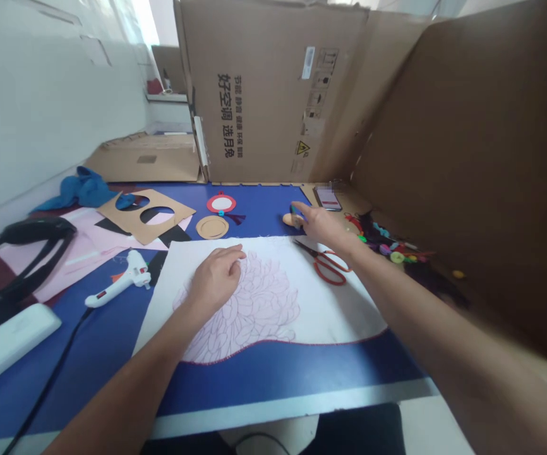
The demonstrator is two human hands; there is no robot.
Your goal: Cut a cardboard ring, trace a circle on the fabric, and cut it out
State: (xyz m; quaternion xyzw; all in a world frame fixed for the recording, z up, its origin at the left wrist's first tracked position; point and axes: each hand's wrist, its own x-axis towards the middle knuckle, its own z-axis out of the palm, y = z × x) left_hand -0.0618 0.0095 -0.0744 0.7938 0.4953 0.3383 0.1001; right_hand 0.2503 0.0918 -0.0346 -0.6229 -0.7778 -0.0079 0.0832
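Observation:
A white cloth point(349, 316) with a petal drawing point(264, 300) lies on the blue table, its lower edge stitched in red. My left hand point(215, 275) rests on the drawing's upper left, its fingers curled; whatever it may pinch is hidden. Beyond the cloth's far edge, my right hand point(312, 221) reaches to a small tan rounded object point(288, 219), with something dark green at its fingertips that is too blurred to name. Scissors with red-orange handles point(329, 275) lie on the cloth just below my right wrist, blades toward the upper left.
A white glue gun point(119, 281) with a black cord lies left of the cloth. Behind are a tan disc point(212, 227), a red-rimmed ornament point(221, 203) and a phone point(328, 198). Colourful buttons point(396, 257) lie at right. Cardboard walls point(273, 95) stand behind and at right.

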